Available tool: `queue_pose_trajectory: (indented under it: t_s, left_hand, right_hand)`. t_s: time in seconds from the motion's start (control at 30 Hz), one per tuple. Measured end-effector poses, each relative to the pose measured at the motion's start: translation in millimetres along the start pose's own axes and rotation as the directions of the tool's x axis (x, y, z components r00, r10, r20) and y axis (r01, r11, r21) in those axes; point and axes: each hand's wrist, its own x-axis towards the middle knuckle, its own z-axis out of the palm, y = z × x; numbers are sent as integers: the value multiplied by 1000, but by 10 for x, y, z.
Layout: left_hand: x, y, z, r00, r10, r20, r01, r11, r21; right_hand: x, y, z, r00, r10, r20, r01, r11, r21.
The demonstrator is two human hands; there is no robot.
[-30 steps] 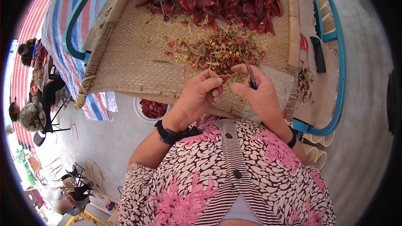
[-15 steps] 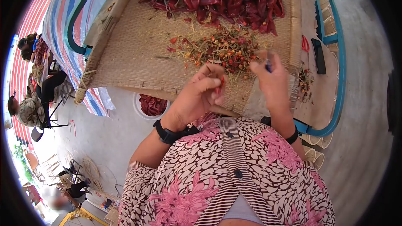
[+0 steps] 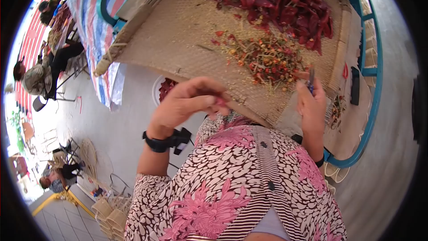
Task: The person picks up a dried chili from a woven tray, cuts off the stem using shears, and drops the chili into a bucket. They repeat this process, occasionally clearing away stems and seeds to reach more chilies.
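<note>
My left hand (image 3: 189,102) hovers by the front edge of the woven tray (image 3: 165,40), its fingers curled inward. A blurred reddish bit shows at its fingertips; I cannot make out what it is. At the tray's near right, my right hand (image 3: 311,102) is closed round a small tool (image 3: 311,80) with a dark blue body and a greyish tip. Just beyond it lies a heap of chili stems and caps (image 3: 272,60), mixed with seeds. Dark red chili peppers (image 3: 276,4) are piled at the tray's far side. Partly hidden behind my left hand, a white bowl (image 3: 155,90) holds red peppers.
A teal metal frame (image 3: 371,120) surrounds the tray. On its right ledge lie a black phone-like object (image 3: 355,85), red handles (image 3: 345,70) and stem scraps (image 3: 337,111). Striped sheeting (image 3: 89,27) hangs at left. Other people (image 3: 35,78) sit farther left. Woven baskets (image 3: 111,216) stand below.
My left hand has moved left, away from the stem heap towards the bowl. My right hand has drawn slightly back, still holding the small tool. The whole view has turned and shifted.
</note>
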Motion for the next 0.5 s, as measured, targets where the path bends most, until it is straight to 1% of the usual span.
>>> queue_pose_trajectory:
  t_s: [0.03,0.07,0.13,0.23,0.33,0.37,0.4,0.43,0.47,0.5]
  left_hand:
    - [-180,19,-174,1000,-7,-6,7,998,67]
    - [-322,-1,-333,993,-14,-117,28,993,116]
    - [-530,-162,-688,947,-12,-322,83,975,208]
    - [-581,-723,-1366,837,62,-543,171,915,366]
    - [-531,-1520,-2095,726,28,-687,253,918,304]
    - [-496,-1747,-2237,703,32,-711,214,943,255]
    - [-510,-2147,-2552,687,162,-708,301,824,480]
    - [-504,-2240,-2651,724,184,-664,405,666,626]
    - [-495,-2329,-2748,759,205,-618,478,469,743]
    - [-428,-1983,-2455,790,19,-613,546,431,718]
  right_hand:
    - [-9,-5,-12,1000,-3,-10,3,1000,7]
    - [-17,-11,-32,1000,-13,23,13,1000,27]
    - [-29,10,-25,999,-16,50,15,999,31]
    - [-52,-23,37,997,-24,74,25,1000,-7]
    - [-60,-52,71,997,-32,76,39,995,-90]
    - [-61,-67,73,997,-37,71,45,992,-119]
    - [-68,-68,79,996,-48,73,57,990,-130]
    - [-64,-56,87,996,-61,70,70,988,-139]
    - [-57,-48,85,995,-74,64,83,985,-151]
    - [-47,-49,72,995,-71,67,80,986,-146]
